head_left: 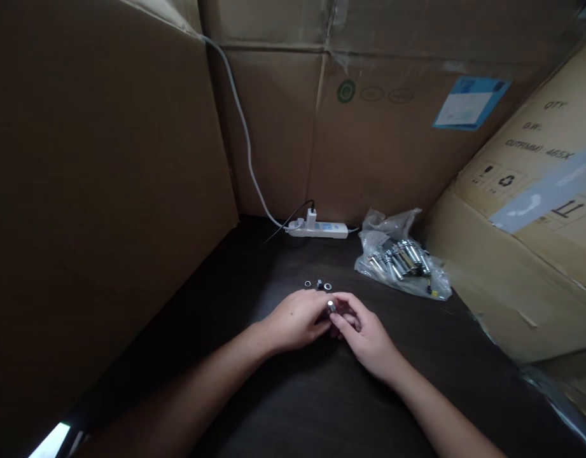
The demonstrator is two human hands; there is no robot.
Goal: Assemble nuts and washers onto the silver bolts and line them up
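Forearms (211,375) are stretched over the dark table (345,413), with a shiny metal piece (331,306) pinched in the right hand (366,334); the left hand (295,321) is curled beside it, grip can't really be told.

The metal piece (331,306) is silver, the tabletop (293,394) blackish, the power strip (339,233) white.

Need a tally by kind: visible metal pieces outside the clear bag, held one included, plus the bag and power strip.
Flat rings: 2
Small chunky metal piece: 1
Held metal piece: 1
Clear bag: 1
Power strip: 1
Total: 6
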